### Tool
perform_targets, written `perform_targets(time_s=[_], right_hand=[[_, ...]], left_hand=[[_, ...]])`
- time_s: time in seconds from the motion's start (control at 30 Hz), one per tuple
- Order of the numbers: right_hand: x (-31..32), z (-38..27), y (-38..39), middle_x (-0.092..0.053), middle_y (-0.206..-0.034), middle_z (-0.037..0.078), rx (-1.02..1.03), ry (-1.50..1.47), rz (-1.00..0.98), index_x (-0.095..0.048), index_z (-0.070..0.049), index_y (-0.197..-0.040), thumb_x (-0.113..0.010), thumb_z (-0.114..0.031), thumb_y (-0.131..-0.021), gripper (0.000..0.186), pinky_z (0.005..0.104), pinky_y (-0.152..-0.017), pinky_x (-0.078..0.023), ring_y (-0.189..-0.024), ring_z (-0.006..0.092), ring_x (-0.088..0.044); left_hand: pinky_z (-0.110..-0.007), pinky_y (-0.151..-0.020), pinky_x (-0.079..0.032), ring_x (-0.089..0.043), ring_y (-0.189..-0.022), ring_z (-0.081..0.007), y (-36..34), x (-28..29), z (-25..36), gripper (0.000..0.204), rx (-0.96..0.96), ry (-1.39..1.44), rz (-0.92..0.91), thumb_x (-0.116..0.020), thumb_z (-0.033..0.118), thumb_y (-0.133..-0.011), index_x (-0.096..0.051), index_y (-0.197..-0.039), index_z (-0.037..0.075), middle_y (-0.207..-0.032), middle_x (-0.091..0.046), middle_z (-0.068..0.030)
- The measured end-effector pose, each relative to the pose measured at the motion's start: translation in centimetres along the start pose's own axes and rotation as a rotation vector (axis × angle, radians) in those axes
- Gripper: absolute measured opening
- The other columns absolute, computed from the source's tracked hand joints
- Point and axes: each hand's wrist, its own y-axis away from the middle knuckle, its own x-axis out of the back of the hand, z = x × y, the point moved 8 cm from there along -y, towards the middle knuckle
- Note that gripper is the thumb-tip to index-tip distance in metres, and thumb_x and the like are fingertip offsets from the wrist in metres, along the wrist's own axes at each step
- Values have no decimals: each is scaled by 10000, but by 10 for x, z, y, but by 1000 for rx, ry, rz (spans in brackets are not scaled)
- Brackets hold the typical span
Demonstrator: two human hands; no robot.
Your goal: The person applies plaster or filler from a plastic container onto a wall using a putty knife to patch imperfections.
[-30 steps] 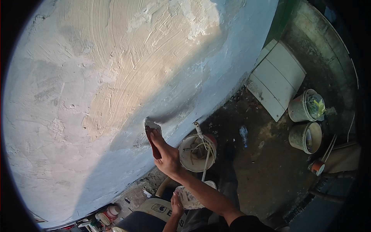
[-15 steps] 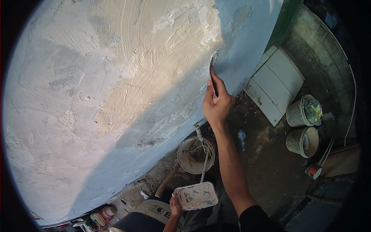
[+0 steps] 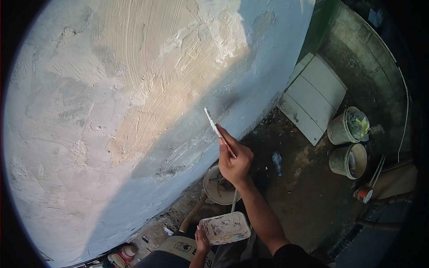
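My right hand (image 3: 236, 163) is closed on a putty knife (image 3: 212, 123), its narrow blade coated with white filler and tilted up to the left. The blade appears apart from the wall (image 3: 192, 138), though the gap is hard to judge. Ridged cream filler covers the wall's upper middle, and a shadow edge runs diagonally below it. Lower down, my left hand (image 3: 202, 240) grips the left edge of a shallow rectangular tray (image 3: 227, 228) smeared with filler; some of its fingers are hidden behind the tray.
Below the wall stands a round bucket (image 3: 216, 191) beside a wooden handle (image 3: 193, 214). Two more buckets, one with greenery (image 3: 357, 127) and one without (image 3: 338, 161), sit at the right. White panels (image 3: 313, 96) lie near the wall's end; a plastic bottle (image 3: 277, 162) is on the floor.
My right hand has moved the putty knife down and left, and the blade now points up-left. My left hand keeps its hold on the tray. The view has shifted slightly.
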Motion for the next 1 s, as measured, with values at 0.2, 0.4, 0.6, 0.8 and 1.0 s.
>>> perform_targets(time_s=[0.2,0.4,0.6,0.8,1.0], right_hand=[[52,57,-87,-667,-1061,236,65,206,270,-600,28,-1208,-539,34,-878,336,317,-727,-549,-928,337,-685],[-33,1,-40,-611,-1126,301,154,209,109,-537,93,-1229,-596,77,-787,446,388,-842,-545,-1071,385,-590],[-72,-20,12,-460,-1311,354,142,82,-118,-394,85,-1365,-624,124,-634,767,440,-940,-514,-1210,454,-482],[-48,-24,26,-555,-1255,275,43,-138,-231,-484,21,-1332,-599,122,-723,629,413,-897,-529,-1147,398,-563],[53,26,-52,-673,-1133,171,24,94,148,-608,32,-1206,-530,-7,-932,288,313,-807,-533,-985,207,-679]], left_hand=[[-353,-896,-477,-595,-987,-192,-6,-5,-8,500,4,-10,-25,-288,440,-1035,-536,-1162,24,-1061,-617,-90],[-365,-924,-478,-602,-1021,-208,-1,-15,-2,507,63,-1,-2,-275,441,-1035,-520,-1195,26,-1097,-608,-98],[-370,-905,-496,-613,-1008,-218,7,-51,18,489,71,-206,31,-289,425,-1035,-519,-1192,24,-1107,-603,-108],[-372,-912,-490,-604,-1026,-216,-8,-36,0,503,12,4,-124,-305,451,-1028,-520,-1196,29,-1117,-597,-103],[-385,-961,-457,-568,-1100,-220,-12,-41,3,509,-23,62,-135,-321,457,-1024,-509,-1236,34,-1180,-577,-100]])
